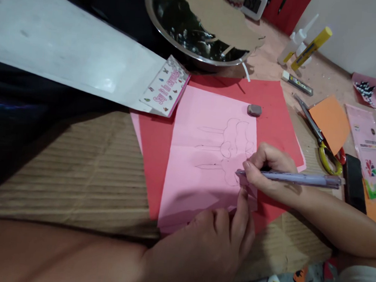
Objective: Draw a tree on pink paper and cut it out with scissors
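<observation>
My right hand (269, 170) is closed around a light purple pen (301, 179), its tip touching a pink sheet (185, 175). Thin dark lines on the sheet form a drawing (227, 150) with wavy edges, a heart shape and three long candle-like spikes. My left hand (213, 241) reaches in from the lower left and rests on the sheet's near edge. One finger is stretched toward the pen tip, the others partly bent. Beneath the pink sheet lies red paper (274, 108). A small grey eraser (254, 110) sits at the sheet's upper right corner.
Corrugated cardboard (76, 172) covers the tabletop. A steel bowl (194, 55) holds brown cardboard. Scissors (330, 161), orange paper (332, 121), a glue bottle (291, 47), a yellow tube (312, 48) and a black object (354, 182) lie right. A whiteboard-like panel (78, 47) extends left.
</observation>
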A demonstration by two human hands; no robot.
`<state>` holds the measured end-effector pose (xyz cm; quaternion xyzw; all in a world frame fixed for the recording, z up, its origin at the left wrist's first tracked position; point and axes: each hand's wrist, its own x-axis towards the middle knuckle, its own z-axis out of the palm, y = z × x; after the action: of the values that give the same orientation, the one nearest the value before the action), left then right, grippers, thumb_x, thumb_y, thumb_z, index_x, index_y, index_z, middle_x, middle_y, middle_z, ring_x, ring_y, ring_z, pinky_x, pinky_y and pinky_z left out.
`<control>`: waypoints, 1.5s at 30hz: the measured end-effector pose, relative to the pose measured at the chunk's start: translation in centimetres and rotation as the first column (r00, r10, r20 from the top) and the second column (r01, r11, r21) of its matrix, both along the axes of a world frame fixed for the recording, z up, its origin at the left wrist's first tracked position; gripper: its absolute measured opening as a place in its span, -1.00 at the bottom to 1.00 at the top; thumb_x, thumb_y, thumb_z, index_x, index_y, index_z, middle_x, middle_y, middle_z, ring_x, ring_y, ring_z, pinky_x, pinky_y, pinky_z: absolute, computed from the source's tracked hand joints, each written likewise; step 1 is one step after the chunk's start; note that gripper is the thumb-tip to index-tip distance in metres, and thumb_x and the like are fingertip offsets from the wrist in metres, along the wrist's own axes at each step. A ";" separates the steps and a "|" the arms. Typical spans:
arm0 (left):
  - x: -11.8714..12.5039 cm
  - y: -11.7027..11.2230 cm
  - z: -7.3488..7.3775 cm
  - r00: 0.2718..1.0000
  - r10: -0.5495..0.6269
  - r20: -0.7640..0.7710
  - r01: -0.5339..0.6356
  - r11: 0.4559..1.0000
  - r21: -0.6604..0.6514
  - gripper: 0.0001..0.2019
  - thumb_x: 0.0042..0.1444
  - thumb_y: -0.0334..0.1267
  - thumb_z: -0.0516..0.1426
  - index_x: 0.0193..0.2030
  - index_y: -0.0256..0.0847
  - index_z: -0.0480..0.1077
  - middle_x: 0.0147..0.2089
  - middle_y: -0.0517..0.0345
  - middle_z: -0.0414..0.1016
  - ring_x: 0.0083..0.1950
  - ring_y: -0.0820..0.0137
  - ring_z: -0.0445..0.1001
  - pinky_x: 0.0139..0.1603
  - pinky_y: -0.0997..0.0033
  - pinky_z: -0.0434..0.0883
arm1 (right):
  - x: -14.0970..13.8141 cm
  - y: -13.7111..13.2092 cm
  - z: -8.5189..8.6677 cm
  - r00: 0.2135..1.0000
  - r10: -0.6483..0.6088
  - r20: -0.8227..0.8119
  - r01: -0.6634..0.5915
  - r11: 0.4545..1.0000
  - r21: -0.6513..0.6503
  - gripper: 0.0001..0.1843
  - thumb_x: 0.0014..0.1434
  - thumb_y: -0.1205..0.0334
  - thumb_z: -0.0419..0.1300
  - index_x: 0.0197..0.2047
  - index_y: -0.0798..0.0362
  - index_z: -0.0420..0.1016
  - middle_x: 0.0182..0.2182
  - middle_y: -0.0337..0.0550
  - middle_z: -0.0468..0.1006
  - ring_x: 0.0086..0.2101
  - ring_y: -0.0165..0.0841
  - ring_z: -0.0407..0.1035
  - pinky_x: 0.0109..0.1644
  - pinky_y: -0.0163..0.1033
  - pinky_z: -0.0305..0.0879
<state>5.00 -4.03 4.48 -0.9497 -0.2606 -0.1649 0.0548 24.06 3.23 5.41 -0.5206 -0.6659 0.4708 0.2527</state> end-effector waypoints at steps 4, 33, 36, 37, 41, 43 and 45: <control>-0.1 -0.8 -0.6 0.999 0.045 0.001 -0.045 0.997 -0.068 -0.63 0.24 -0.32 0.11 0.11 -0.20 0.64 0.15 -0.23 0.71 -0.52 0.33 0.52 -0.60 0.35 0.36 | 0.1 -0.1 0.0 1.000 -0.026 0.013 0.026 1.000 0.005 -0.61 0.34 0.11 0.28 -0.43 -0.08 0.17 -0.61 -0.39 0.41 -0.58 -0.44 0.28 -0.48 -0.29 0.23; -2.5 16.5 4.7 0.917 0.202 -0.343 -0.227 0.973 -0.035 0.06 0.13 0.16 -0.53 0.14 -0.82 0.38 -0.07 -0.23 0.69 -0.01 0.20 0.69 -0.17 0.47 0.45 | 0.8 2.0 -0.5 0.937 -0.061 -0.345 0.025 0.994 -0.107 -0.55 0.27 -0.10 0.37 -0.36 -0.07 0.22 -0.70 -0.54 0.36 -0.67 -0.53 0.25 -0.44 -0.32 0.50; -2.4 15.0 5.5 0.893 0.303 -0.332 -0.354 0.930 -0.103 -0.16 0.32 -0.08 -0.47 0.30 -0.75 0.28 -0.09 -0.19 0.71 -0.07 0.25 0.71 -0.15 0.44 0.46 | 2.1 1.4 0.5 0.955 -0.096 -0.282 0.090 0.995 -0.034 -0.66 0.30 -0.06 0.35 -0.29 -0.03 0.36 -0.60 -0.43 0.47 -0.61 -0.50 0.34 -0.48 -0.37 0.41; -2.4 14.3 5.7 0.878 0.337 -0.339 -0.392 0.914 -0.107 -0.23 0.35 -0.20 -0.47 0.35 -0.73 0.25 -0.13 -0.16 0.71 -0.10 0.25 0.71 -0.15 0.42 0.46 | 2.8 1.1 0.9 0.959 -0.126 -0.253 0.129 0.992 -0.005 -0.69 0.30 -0.02 0.35 -0.28 -0.02 0.40 -0.56 -0.40 0.50 -0.59 -0.49 0.38 -0.48 -0.37 0.41; -3.3 11.1 5.4 0.821 0.343 -0.456 -0.454 0.877 -0.157 -0.44 0.40 -0.33 -0.21 0.38 -0.55 0.33 -0.44 -0.02 0.64 -0.41 0.21 0.68 -0.34 0.43 0.42 | 5.8 -1.2 1.5 0.982 -0.182 -0.048 0.187 0.973 0.137 -0.83 0.34 0.07 0.34 -0.18 -0.02 0.56 -0.38 -0.22 0.66 -0.41 -0.34 0.59 -0.35 -0.28 0.54; -4.2 9.4 4.9 0.817 0.340 -0.465 -0.491 0.834 -0.252 -0.51 0.39 -0.30 -0.12 0.29 -0.39 0.45 -0.51 0.02 0.60 -0.53 0.19 0.60 -0.48 0.42 0.33 | 7.1 -2.7 1.3 0.987 -0.114 0.110 0.087 0.969 0.231 -0.83 0.38 0.10 0.31 -0.03 -0.06 0.63 -0.24 -0.12 0.74 -0.27 -0.23 0.66 -0.21 -0.16 0.61; -5.5 7.8 4.3 0.860 0.297 -0.415 -0.477 0.760 -0.442 -0.55 0.40 -0.26 -0.13 0.17 -0.24 0.52 -0.47 0.06 0.63 -0.52 0.20 0.59 -0.51 0.40 0.29 | 7.9 -4.2 1.0 0.962 -0.022 0.270 -0.065 0.949 0.309 -0.77 0.41 0.13 0.29 0.10 -0.11 0.63 -0.11 -0.05 0.76 -0.16 -0.13 0.69 -0.09 -0.05 0.64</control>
<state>-0.47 3.72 8.73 -0.8647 -0.4763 0.0852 -0.1348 31.97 -0.93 6.38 -0.5255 -0.7665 0.2857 0.2340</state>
